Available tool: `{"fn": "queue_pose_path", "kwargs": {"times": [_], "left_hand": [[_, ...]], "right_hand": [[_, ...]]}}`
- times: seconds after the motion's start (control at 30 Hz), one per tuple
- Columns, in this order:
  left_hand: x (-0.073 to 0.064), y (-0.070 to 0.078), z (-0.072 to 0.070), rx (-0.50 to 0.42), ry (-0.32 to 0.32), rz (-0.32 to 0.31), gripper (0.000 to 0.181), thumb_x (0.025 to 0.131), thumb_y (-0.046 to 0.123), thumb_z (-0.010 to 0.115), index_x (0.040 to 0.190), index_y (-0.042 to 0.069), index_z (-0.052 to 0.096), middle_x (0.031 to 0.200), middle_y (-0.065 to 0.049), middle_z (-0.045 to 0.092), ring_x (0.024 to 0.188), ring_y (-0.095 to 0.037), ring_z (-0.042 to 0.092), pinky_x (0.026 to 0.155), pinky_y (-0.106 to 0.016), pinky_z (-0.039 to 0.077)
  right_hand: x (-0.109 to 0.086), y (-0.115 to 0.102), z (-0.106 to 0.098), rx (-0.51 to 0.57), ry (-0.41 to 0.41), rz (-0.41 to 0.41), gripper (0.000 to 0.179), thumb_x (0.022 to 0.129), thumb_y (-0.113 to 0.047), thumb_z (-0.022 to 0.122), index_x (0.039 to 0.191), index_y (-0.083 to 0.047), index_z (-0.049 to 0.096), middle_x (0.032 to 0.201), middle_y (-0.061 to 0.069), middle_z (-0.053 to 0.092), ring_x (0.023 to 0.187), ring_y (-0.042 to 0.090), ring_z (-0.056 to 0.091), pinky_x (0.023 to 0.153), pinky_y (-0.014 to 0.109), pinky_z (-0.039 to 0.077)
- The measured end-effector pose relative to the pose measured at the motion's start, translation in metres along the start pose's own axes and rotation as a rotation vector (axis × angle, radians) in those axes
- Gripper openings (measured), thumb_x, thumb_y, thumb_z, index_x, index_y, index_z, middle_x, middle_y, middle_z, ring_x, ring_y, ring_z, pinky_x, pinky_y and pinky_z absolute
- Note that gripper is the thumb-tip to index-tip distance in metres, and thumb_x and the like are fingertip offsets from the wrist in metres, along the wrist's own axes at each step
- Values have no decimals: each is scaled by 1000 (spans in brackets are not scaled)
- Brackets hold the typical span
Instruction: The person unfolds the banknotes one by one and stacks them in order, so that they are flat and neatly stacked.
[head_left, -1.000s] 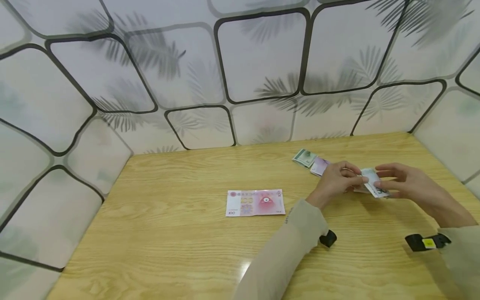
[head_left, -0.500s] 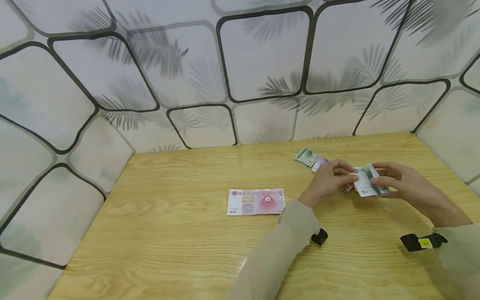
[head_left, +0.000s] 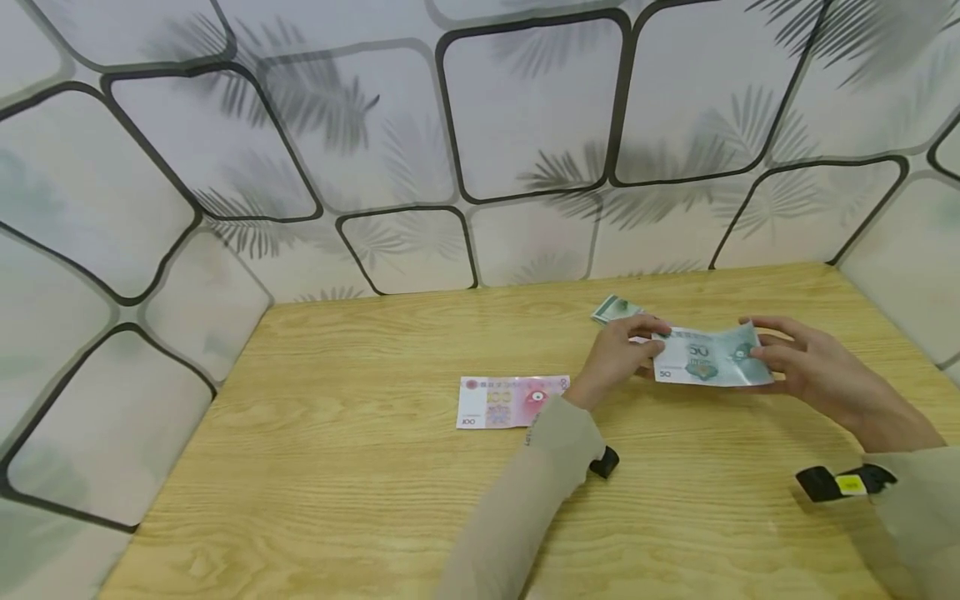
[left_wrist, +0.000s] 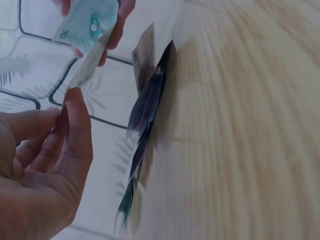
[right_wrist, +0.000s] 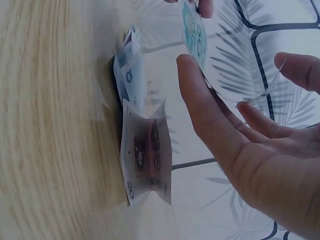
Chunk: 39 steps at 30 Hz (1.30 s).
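A green 50 banknote is stretched between my hands above the table, its right end curling up. My left hand pinches its left end between thumb and fingers, as the left wrist view also shows. At the other end my right hand holds it, thumb in front and fingers behind. Beneath, in the right wrist view, a creased brown 20 banknote stands partly folded beside a folded bluish banknote. In the head view my hands and the 50 banknote mostly hide these.
A pink 100 banknote lies flat on the wooden table, left of my left wrist. Behind my left hand lies a folded green banknote. Patterned walls border the table at the back and sides.
The 50 banknote has gone from folded to spread out. My left hand has moved left with its end, while my right hand has stayed nearly in place.
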<state>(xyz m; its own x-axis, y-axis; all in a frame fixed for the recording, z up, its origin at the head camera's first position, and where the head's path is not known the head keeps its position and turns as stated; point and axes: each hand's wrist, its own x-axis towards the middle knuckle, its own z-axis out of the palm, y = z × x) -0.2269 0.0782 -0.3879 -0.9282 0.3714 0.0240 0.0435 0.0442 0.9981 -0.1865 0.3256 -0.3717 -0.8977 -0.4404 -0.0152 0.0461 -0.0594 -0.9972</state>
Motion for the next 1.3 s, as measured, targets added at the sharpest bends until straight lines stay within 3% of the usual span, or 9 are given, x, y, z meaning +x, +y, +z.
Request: {"fn": "queue_pose_path", "kwargs": {"times": [0.2, 0.37, 0.63, 0.97, 1.17, 1.3], "left_hand": [[-6, 3, -15, 14, -6, -8, 20, 85, 3, 63, 102, 11, 66, 99, 8, 60, 70, -9, 59, 54, -33, 55], [-11, 4, -25, 18, -27, -5, 28, 83, -1, 65, 108, 10, 65, 97, 5, 58, 68, -11, 61, 56, -31, 55], [-16, 3, -41, 30, -14, -1, 29, 82, -3, 64, 108, 11, 65, 102, 6, 55, 69, -12, 61, 60, -32, 56], [-28, 12, -59, -1, -3, -23, 31, 84, -1, 63, 112, 14, 64, 110, 6, 54, 76, -13, 61, 67, -38, 55], [-42, 30, -68, -4, 0, -20, 32, 84, -5, 61, 114, 5, 62, 112, 0, 55, 78, -16, 60, 75, -48, 52], [-44, 27, -75, -3, 5, -6, 32, 84, -4, 61, 114, 7, 62, 111, 3, 56, 78, -15, 60, 73, -47, 53]], "right_hand": [[2, -1, 4, 83, -62, -35, 40, 97, 5, 33, 132, -15, 36, 123, 2, 39, 96, 19, 60, 75, 42, 53], [5, -4, 8, 100, -80, -17, 39, 97, 5, 33, 129, -15, 42, 118, 4, 50, 95, 23, 61, 75, 45, 53], [8, -4, 15, 59, -54, -49, 37, 95, 7, 38, 127, -11, 46, 109, 7, 56, 91, 22, 62, 70, 42, 54], [14, -3, 24, 45, 86, -4, 30, 92, 5, 48, 114, -14, 54, 100, 4, 60, 84, 18, 62, 66, 36, 55], [18, -3, 32, 86, 93, -18, 21, 92, 2, 49, 109, -10, 56, 98, 5, 60, 83, 18, 63, 65, 34, 55], [22, -3, 37, 103, 87, -28, 18, 93, -1, 49, 106, -9, 59, 97, 5, 61, 83, 18, 64, 66, 33, 55]]}}
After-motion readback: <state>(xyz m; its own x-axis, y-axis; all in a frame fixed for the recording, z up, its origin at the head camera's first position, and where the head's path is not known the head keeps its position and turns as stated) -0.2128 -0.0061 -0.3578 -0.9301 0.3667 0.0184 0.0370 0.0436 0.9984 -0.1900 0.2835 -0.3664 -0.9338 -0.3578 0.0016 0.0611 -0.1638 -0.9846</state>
